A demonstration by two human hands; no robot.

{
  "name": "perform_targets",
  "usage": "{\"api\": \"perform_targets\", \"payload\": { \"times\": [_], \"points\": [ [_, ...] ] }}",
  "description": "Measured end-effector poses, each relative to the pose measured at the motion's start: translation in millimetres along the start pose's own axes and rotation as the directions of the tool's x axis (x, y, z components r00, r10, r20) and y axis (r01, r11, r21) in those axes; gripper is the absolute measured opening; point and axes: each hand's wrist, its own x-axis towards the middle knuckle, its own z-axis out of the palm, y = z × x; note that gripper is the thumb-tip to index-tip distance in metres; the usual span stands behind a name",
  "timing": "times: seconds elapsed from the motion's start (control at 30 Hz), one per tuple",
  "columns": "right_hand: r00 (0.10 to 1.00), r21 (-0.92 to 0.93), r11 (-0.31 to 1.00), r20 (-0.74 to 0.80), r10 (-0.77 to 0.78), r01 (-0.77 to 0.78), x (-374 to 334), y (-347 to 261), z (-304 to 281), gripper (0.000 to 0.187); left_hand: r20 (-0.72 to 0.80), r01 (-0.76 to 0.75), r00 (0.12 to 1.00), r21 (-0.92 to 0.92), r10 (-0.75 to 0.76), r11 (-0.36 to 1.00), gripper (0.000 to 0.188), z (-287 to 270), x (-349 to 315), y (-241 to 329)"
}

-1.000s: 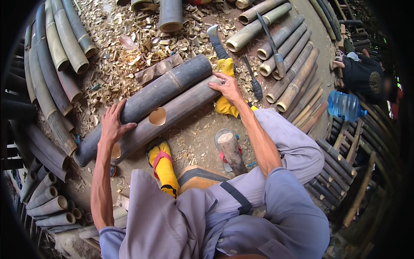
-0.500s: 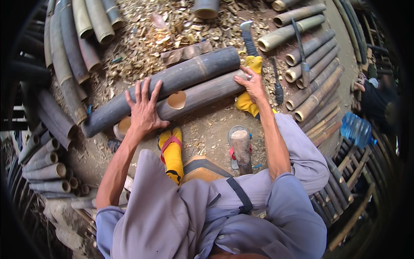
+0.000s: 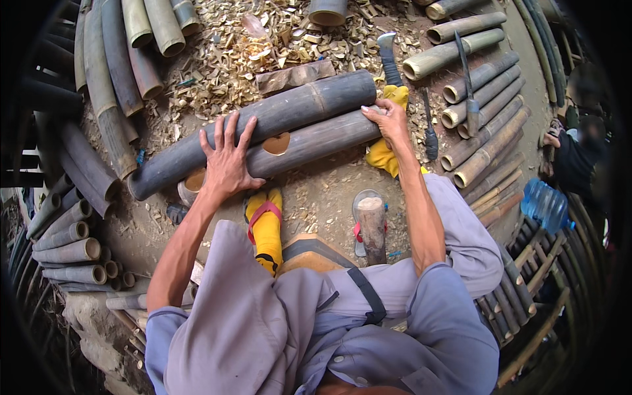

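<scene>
2 long dark bamboo poles are laid side by side on the dirt floor [image 3: 329, 191], touching along their length. The near bamboo pole [image 3: 316, 141] has a round hole cut in its side and is pressed by both hands. The left hand [image 3: 227, 161] is laid flat w/ fingers [image 3: 224, 131] spread, open, reaching over onto the far bamboo pole [image 3: 263, 122]; nothing is gripped. The right hand [image 3: 388, 122] is set on the near pole's right end, fingers loosely curled over it, not clenched.

Counted nearby: 1 machete [image 3: 388, 59] beyond the right hand, 2 thinner blades [image 3: 469, 85] lying on a stack of approx. 8 short bamboo lengths [image 3: 480, 118] at right, 1 blue water bottle [image 3: 545, 205] farther right, 1 yellow cloth [image 3: 388, 155] under the right wrist. 2 feet are seen: one in a yellow sock [image 3: 266, 227] w/ red strap, one in a sandal [image 3: 372, 220].

Floor is bare dirt, strewn w/ pale bamboo shavings [image 3: 230, 52] beyond the poles. More bamboo sections are stacked at left [image 3: 99, 99]. Outdoor work area; another person's sleeve [image 3: 576, 161] is seen at right edge.
</scene>
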Motion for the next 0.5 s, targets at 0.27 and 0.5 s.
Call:
{"api": "perform_targets", "payload": {
  "times": [0.27,0.5],
  "points": [
    [0.997,-0.243,0.97,-0.073,-0.016,-0.002,4,-4,2,0.053,-0.038,-0.022,0.999,-0.007,0.022,1.0,0.137,5,-1,-4],
    [0.988,-0.234,0.969,-0.114,-0.108,0.079,-6,0,4,0.061,-0.01,0.003,1.0,-0.033,-0.003,0.999,0.135,1,-1,2]
  ]
}}
